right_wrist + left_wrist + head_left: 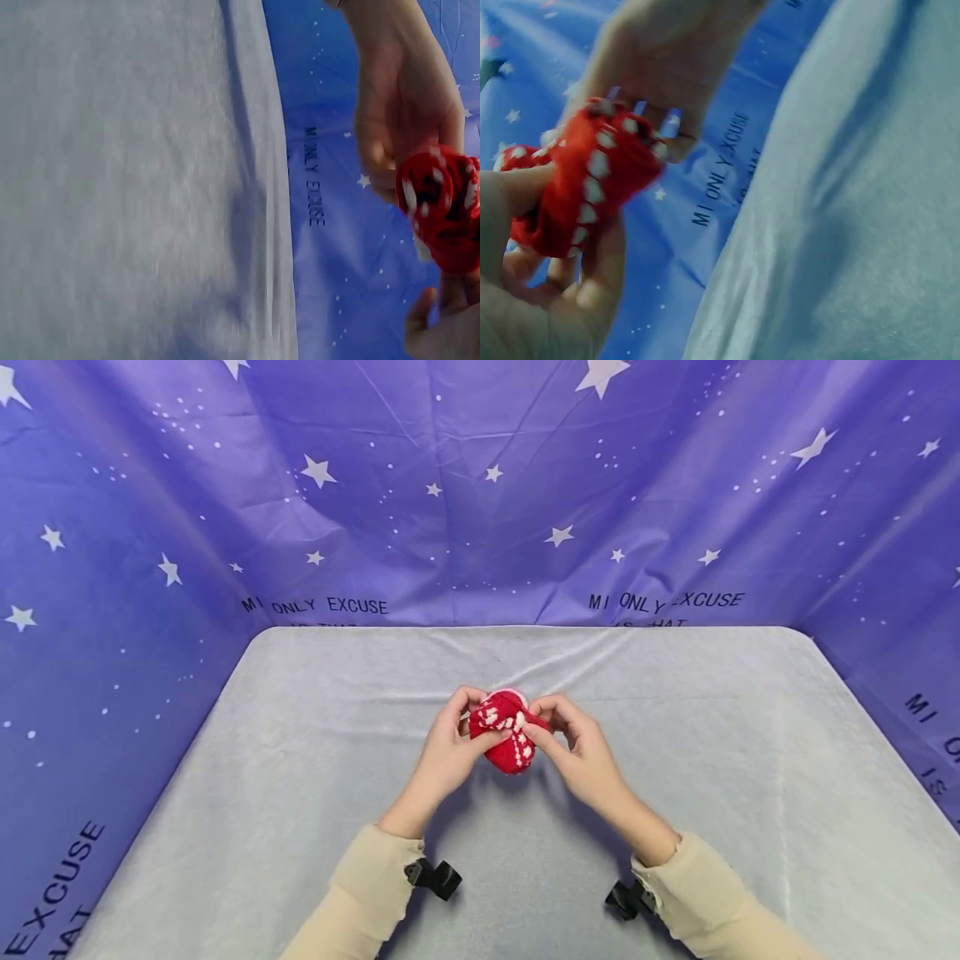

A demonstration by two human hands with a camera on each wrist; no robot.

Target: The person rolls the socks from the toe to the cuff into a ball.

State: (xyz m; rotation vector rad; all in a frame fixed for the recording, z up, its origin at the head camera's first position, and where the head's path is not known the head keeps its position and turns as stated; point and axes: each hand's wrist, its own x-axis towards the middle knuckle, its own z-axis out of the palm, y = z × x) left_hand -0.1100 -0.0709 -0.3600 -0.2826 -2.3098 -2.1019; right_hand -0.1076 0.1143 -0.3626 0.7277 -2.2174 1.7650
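Observation:
Between both hands, above the table, is a bunched-up red knitted sock [512,757] with white patterning. My left hand [448,749] grips its left side, thumb across the front and fingers behind. At the upper right my right hand [588,758] pinches a fold of the knit between thumb and fingers. In the left wrist view the sock [592,180] looks rolled, with a row of white marks along it. The right wrist view catches the sock [442,210] at its right edge, with a dark fold opening in it.
A pale grey cloth covers the table [300,793]. Behind and along both sides hangs a purple-blue curtain [465,510] with white stars and black lettering. Black wrist mounts [442,878] sit at the cream sleeves [367,885].

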